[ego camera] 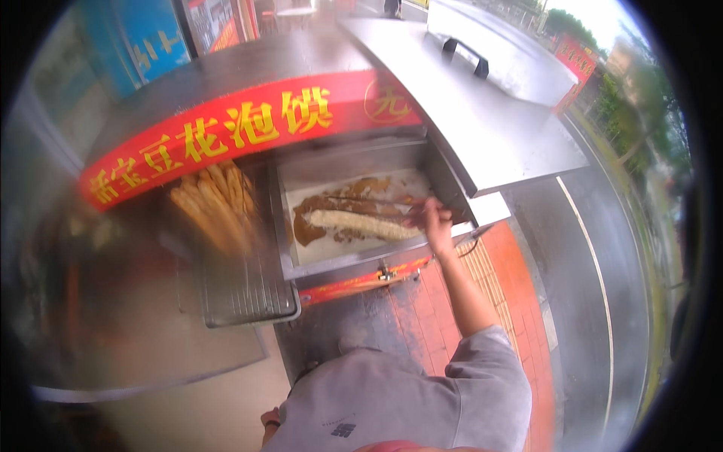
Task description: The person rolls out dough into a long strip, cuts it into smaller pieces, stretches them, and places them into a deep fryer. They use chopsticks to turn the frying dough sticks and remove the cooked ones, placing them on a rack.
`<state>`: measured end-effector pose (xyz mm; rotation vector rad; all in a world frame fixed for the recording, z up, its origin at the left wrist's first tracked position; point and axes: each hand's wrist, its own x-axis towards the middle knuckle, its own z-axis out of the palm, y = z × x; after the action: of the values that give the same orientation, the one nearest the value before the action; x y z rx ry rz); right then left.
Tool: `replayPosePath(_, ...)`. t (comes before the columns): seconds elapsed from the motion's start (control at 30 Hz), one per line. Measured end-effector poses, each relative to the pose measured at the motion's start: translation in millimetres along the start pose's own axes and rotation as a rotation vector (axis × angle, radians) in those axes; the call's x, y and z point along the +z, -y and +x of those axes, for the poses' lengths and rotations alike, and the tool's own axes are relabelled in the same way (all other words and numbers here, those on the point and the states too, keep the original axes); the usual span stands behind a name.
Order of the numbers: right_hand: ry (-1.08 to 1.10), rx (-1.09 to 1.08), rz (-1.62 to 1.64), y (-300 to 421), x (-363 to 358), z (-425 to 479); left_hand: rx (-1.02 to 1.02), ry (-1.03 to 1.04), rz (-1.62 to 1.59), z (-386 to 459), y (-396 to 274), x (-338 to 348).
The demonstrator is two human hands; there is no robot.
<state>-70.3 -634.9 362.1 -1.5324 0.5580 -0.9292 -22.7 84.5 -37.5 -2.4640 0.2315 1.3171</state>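
My right hand (434, 219) grips long, thin cooking chopsticks (375, 200) over a deep rectangular metal fryer (353, 153). Their tips reach left, just behind a long pale stick of dough (358, 222). I cannot tell whether they touch it. The dough lies crosswise in the pan, among brown patches and whitish liquid or foam. Low in the picture, my left hand (270, 417) hangs beside my waist with a dark band at the wrist. Most of its fingers are hidden, so what it holds is unclear.
Golden fried dough sticks (217, 198) stand in a rack left of the fryer, above a ribbed metal tray (251, 296). A red sign with writing (254, 127) runs behind. At right are a steel counter (508, 141) and a metal box with a black handle (497, 51).
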Motion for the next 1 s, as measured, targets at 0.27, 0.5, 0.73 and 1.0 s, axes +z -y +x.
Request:
replayPosePath(0.27, 0.519, -0.554, -0.472, 22, 188, -120, 0.23, -0.27, 0.176, 36, 8, -51)
replayPosePath(0.5, 0.896, -0.359, -1.084, -91, 277, -193, 0.429, -0.319, 0.19, 35, 45, -80)
replayPosePath(0.73, 0.963, -0.155, -1.18, -146, 292, -212, 0.321, -0.316, -0.079, 38, 126, 6)
replayPosePath(1.0, 1.003, -0.208, -1.196, -115, 314, -255, 0.434, -0.288, 0.005, 34, 171, 6)
